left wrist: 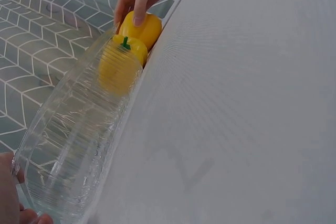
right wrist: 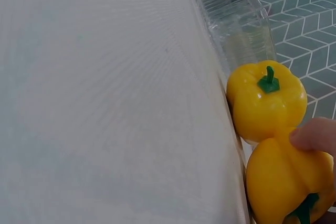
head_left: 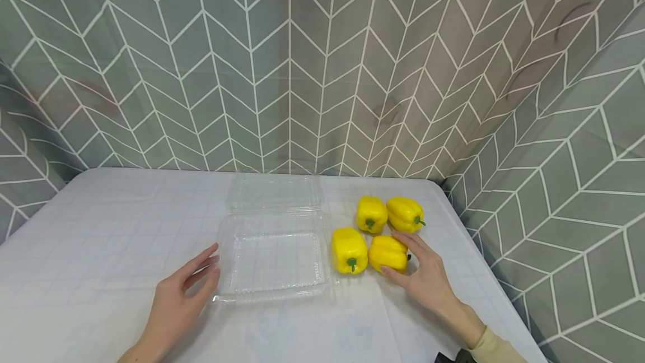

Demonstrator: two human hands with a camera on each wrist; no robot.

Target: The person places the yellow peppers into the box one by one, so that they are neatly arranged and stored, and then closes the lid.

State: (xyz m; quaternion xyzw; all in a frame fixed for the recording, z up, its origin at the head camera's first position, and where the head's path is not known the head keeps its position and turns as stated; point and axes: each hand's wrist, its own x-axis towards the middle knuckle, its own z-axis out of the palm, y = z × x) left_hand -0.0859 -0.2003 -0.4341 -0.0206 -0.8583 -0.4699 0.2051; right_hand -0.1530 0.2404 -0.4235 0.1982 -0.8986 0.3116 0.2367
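Four is avoided here: several yellow bell peppers lie in a cluster right of a clear plastic clamshell container, whose lid is folded back. My right hand grips the front right bell pepper, thumb on its near side and fingers over the far side. Beside it, the front left bell pepper sits close to the container's right wall. At the container's left rim, the fingertips of my left hand rest against the plastic, fingers loosely bent. In the right wrist view, my thumb presses the held bell pepper.
Behind the gripped one lie two more bell peppers, a back left pepper and a back right pepper. A white cloth covers the table. Patterned grey curtains hang behind and at the right. A black object shows near my right sleeve.
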